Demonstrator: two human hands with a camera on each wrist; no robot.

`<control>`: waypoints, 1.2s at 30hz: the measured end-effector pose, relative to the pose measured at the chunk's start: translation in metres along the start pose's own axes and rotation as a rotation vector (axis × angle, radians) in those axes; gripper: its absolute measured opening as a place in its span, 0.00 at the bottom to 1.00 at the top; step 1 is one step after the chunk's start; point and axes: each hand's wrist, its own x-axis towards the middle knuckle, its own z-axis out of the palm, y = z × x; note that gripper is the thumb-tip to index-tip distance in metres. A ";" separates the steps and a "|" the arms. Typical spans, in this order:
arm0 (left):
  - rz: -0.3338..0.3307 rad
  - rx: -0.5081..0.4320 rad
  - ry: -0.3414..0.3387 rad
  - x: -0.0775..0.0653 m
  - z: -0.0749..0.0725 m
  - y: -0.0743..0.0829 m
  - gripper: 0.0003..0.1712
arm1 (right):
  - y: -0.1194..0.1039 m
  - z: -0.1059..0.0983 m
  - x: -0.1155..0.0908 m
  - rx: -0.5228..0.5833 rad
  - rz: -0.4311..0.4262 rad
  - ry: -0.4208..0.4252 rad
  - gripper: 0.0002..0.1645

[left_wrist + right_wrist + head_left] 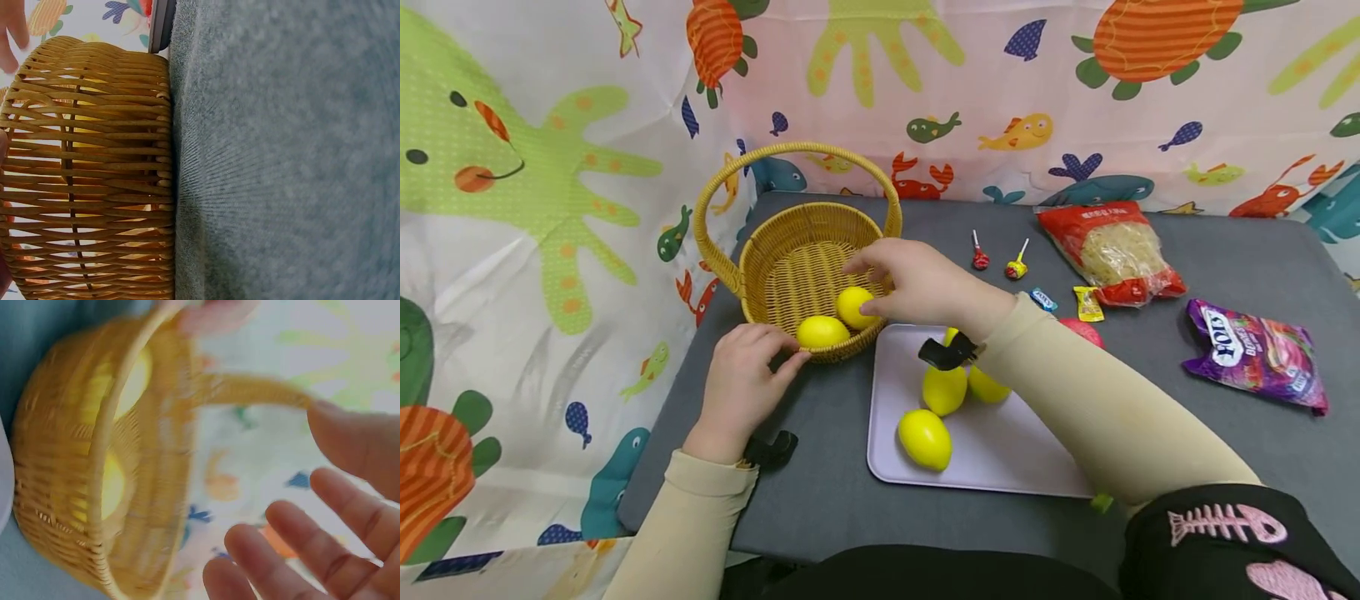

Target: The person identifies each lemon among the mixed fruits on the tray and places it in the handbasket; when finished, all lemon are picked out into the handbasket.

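Observation:
A wicker basket with a tall arched handle stands at the back left and holds two yellow lemons, side by side near its front wall. At the basket's near rim, my left hand pinches the edge between thumb and fingers. My right hand hangs over the basket's right side, close to the second lemon. In the right wrist view its fingers are spread, with nothing between them. The left wrist view shows the woven wall up close.
Several more lemons lie on a pale lilac tray, partly hidden by the right forearm. Behind are two lollipops, small wrapped sweets and a red clear-fronted bag. A purple snack bag lies far right.

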 end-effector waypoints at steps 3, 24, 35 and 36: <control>0.000 -0.005 0.003 0.000 0.000 0.001 0.11 | -0.006 -0.001 -0.036 0.052 -0.041 0.025 0.29; -0.003 -0.006 0.011 -0.002 0.000 0.002 0.11 | 0.013 0.096 -0.140 -0.230 -0.105 -0.039 0.32; 0.000 -0.010 0.005 -0.001 0.001 0.001 0.11 | 0.006 0.080 -0.123 -0.075 -0.084 -0.035 0.32; 0.004 -0.011 0.005 -0.001 0.002 0.001 0.11 | 0.004 0.072 -0.117 -0.057 -0.080 -0.022 0.32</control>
